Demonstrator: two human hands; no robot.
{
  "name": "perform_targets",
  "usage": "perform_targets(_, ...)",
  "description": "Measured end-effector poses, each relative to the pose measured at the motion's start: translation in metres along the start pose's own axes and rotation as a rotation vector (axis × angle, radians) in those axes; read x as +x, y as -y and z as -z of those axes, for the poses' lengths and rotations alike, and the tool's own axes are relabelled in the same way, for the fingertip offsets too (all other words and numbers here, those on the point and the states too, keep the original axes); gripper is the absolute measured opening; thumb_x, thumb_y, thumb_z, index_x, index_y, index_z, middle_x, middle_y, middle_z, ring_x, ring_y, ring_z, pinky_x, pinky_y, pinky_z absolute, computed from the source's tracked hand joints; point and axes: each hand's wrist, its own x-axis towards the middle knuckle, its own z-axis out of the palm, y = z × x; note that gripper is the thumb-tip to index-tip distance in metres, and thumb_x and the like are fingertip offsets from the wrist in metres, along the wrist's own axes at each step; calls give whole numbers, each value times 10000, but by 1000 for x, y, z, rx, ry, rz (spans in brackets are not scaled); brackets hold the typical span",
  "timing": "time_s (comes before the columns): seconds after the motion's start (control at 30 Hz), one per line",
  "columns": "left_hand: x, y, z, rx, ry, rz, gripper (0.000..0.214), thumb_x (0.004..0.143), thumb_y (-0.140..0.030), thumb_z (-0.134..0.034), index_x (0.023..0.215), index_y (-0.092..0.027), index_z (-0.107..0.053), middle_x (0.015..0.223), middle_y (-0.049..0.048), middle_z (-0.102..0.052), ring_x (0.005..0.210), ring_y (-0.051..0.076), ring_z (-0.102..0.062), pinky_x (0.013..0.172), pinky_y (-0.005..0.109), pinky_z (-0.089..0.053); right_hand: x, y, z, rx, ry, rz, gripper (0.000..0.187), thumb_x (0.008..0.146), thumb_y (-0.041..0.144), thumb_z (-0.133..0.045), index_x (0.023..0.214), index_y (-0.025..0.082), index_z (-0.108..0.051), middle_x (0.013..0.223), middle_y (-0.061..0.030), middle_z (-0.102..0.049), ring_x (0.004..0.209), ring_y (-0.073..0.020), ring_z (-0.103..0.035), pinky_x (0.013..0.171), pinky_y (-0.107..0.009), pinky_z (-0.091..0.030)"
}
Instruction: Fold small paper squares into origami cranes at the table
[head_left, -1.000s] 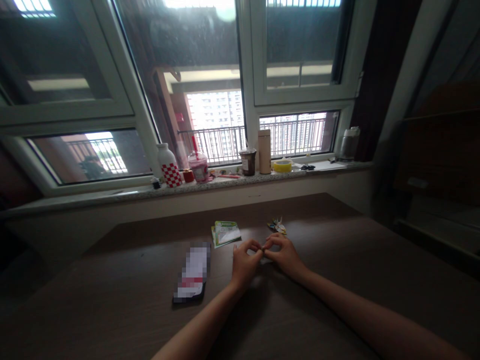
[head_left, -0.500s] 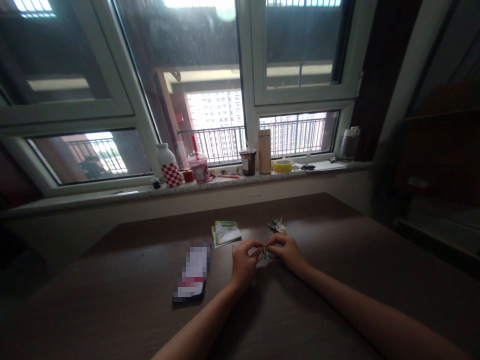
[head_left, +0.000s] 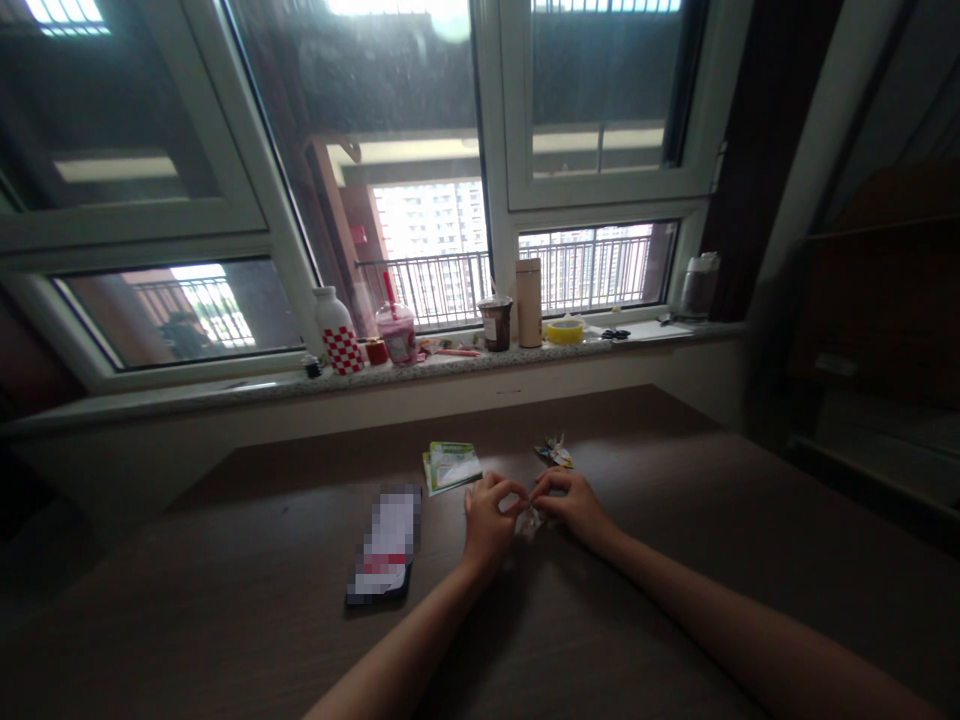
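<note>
Both my hands rest on the dark wooden table (head_left: 225,600), fingertips almost meeting. My left hand (head_left: 487,525) and my right hand (head_left: 574,505) each pinch a small pale folded piece of paper (head_left: 531,517) held between them; its shape is too small to make out. Just beyond my right hand lies a little colourful folded paper figure (head_left: 555,452). A green and white paper packet (head_left: 451,465) lies just beyond my left hand.
A phone (head_left: 386,545) lies flat to the left of my hands. The windowsill (head_left: 225,385) carries a checked white bottle (head_left: 337,330), a pink cup (head_left: 397,330), a dark cup (head_left: 496,322), a tall beige flask (head_left: 529,302), yellow tape (head_left: 565,330) and a kettle (head_left: 699,285).
My fingertips have drawn slightly apart, and the small pale paper now shows between them. The arms have hardly moved.
</note>
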Motion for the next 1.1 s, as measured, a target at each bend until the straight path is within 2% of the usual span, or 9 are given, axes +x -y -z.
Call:
perform_targets(0.27, 3, 7, -2, -107, -35, 18, 79, 753, -159, -683, 768, -234, -705, 889, -1, -555, 920, 178, -549, 887, 309, -407, 1, 2, 5, 61, 107, -12, 148, 717, 309, -673, 767, 195, -754, 800, -48, -717, 832, -221, -640, 833, -358, -463)
perform_targets(0.43, 3, 10, -3, -158, -51, 6, 73, 738, -154, -692, 756, -224, -701, 899, 4, -548, 914, 177, -547, 885, 303, -410, 1, 3, 5, 31, 104, 20, 129, 700, 323, -703, 730, 205, -747, 803, -45, -718, 836, -225, -635, 857, -366, -455)
perform_targets(0.73, 4, 11, -2, -194, -65, -8, 82, 724, -150, -688, 750, -227, -701, 890, 0, -547, 905, 175, -546, 884, 300, -418, 1, 5, 6, 13, 144, 64, 173, 756, 381, -702, 769, 212, -734, 849, -50, -709, 890, -234, -626, 875, -378, -446)
perform_targets(1.1, 5, 12, -2, -225, -37, 28, 92, 715, -154, -698, 745, -239, -720, 913, -1, -546, 939, 179, -557, 915, 305, -416, 5, -5, 4, 62, 209, 156, 195, 789, 410, -710, 807, 217, -682, 903, -40, -689, 933, -223, -611, 907, -371, -432)
